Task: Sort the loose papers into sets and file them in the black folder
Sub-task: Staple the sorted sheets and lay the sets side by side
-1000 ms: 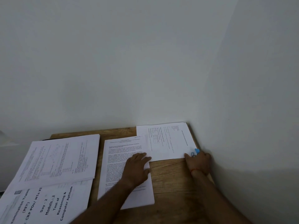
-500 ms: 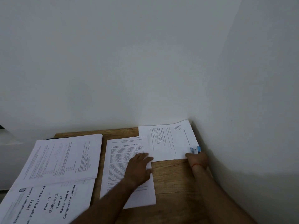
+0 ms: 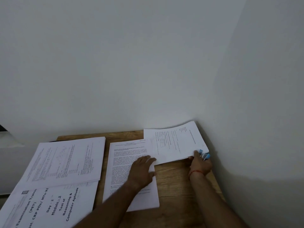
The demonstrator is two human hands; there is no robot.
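My left hand (image 3: 142,171) lies with fingers spread flat on the middle set (image 3: 130,163), pinning it to the worktop (image 3: 177,180), while my right hand (image 3: 199,163) pinches a blue clip (image 3: 204,155) onto the corner set (image 3: 176,142) beyond my fingertips, binding it; four paper sets show, no black folder visible.

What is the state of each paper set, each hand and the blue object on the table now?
Corner paper set: near edge lifted, gripped by right hand.
Middle paper set: flat, pressed by left hand.
Left paper stacks: flat, overlapping, untouched.
Right hand: pinching corner set, holding blue object.
Left hand: open, palm down.
Blue object: against the gripped corner; kind unclear.
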